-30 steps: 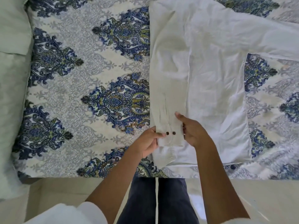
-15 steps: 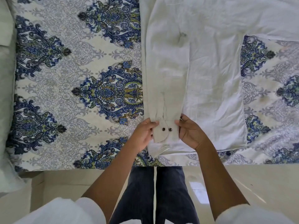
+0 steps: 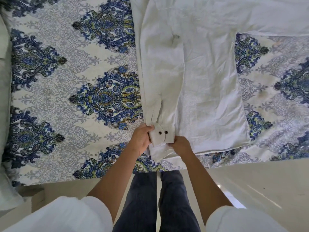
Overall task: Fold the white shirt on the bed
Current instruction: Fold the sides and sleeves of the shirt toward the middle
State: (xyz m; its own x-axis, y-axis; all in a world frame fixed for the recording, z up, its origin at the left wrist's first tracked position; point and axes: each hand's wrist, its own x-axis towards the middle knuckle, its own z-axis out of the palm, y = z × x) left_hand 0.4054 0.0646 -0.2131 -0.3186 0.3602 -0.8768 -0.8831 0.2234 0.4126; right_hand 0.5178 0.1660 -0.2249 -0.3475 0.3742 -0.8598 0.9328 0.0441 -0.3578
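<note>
One white shirt (image 3: 209,81) lies spread on the patterned bed (image 3: 66,97), right of the middle, with its hem toward the near edge. Its far part is cut off by the top of the view, so the collar cannot be seen. Two sleeves show. One sleeve (image 3: 160,72) is folded down along the shirt's left side and runs toward the near edge, and the other sleeve (image 3: 275,15) stretches away to the right and is cut off by the frame. The folded sleeve ends in one cuff (image 3: 160,137) bearing two dark buttons (image 3: 160,132) side by side. Two hands meet at this cuff. The left hand (image 3: 140,139) grasps its left edge with curled fingers, thumb on top of the cloth. The right hand (image 3: 181,145) pinches its near right corner, though the fingertips are tucked against the fabric and hard to make out. A darkish smudge sits on the folded sleeve further up, and its nature cannot be told. Along the left edge, one pale pillow (image 3: 4,97) is only partly in view. Near the viewer, two legs in dark trousers (image 3: 142,206) stand on a glossy pale floor (image 3: 259,185), and two white rolled shirtsleeves fill the near corners, both cut off by the frame.
</note>
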